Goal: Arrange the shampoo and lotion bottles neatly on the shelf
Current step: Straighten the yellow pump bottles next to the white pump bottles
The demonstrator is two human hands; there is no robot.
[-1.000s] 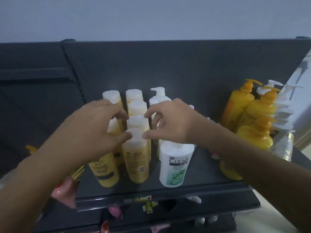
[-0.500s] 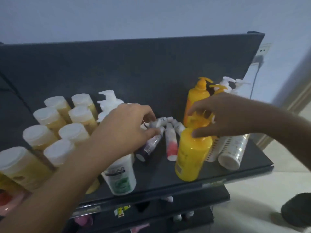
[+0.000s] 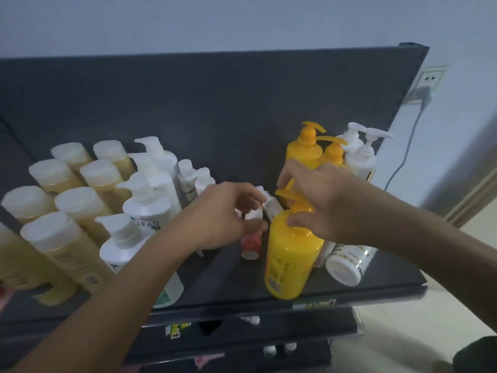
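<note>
Nearest, at six o'clock, the dark grey shelf [image 3: 349, 293] is carrying a bright yellow plastic pump bottle [image 3: 291, 261], and the right hand [image 3: 326, 204] is gripping its neck and pump. At its nine o'clock the left hand [image 3: 224, 215] is pinching a small white-capped tube with a red base [image 3: 252, 239]. Farther back, pale yellow white-capped bottles [image 3: 68, 242] are standing at ten o'clock, white pump bottles [image 3: 149, 208] beside them, and two orange-yellow pump bottles [image 3: 305, 149] at one o'clock.

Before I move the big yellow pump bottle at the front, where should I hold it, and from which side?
Grip the front yellow pump bottle at its narrow neck, just under the pump head, coming from above. It stands upright, and its wide body looks too broad for one hand. The right hand already holds it there.
</note>
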